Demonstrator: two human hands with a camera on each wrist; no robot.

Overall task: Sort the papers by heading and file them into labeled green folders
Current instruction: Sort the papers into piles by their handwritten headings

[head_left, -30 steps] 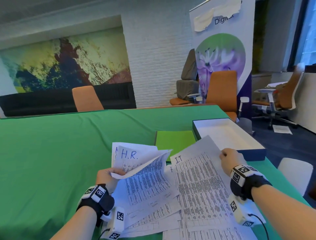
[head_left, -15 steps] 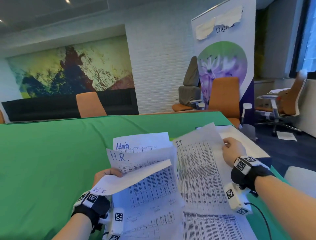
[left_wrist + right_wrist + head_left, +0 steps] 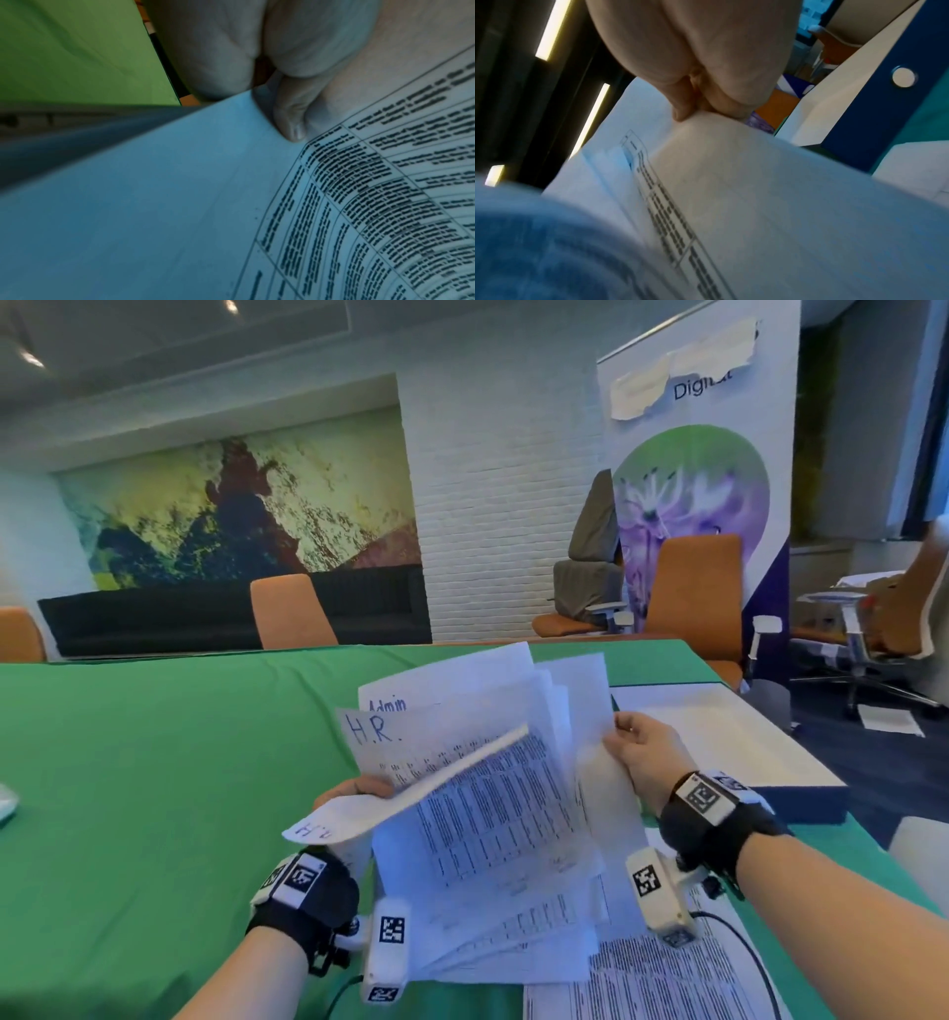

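Fanned stack of white printed table sheets point(image 3: 493, 793) lifted above green-clothed table point(image 3: 154, 788), centre of head view. Left hand point(image 3: 354, 788) at 8 o'clock of stack, fingers curled round its left edge, top sheet headed "H.R." point(image 3: 411, 809) folded down over hand. Second "H.R." sheet and "Admin" sheet visible behind. Right hand point(image 3: 647, 762) at 3 o'clock, thumb and fingers pinching right edge of rear sheets. More printed sheets point(image 3: 657, 978) flat on table at 5 o'clock. Shallow white tray with dark-blue sides point(image 3: 801, 803) at 2 o'clock.
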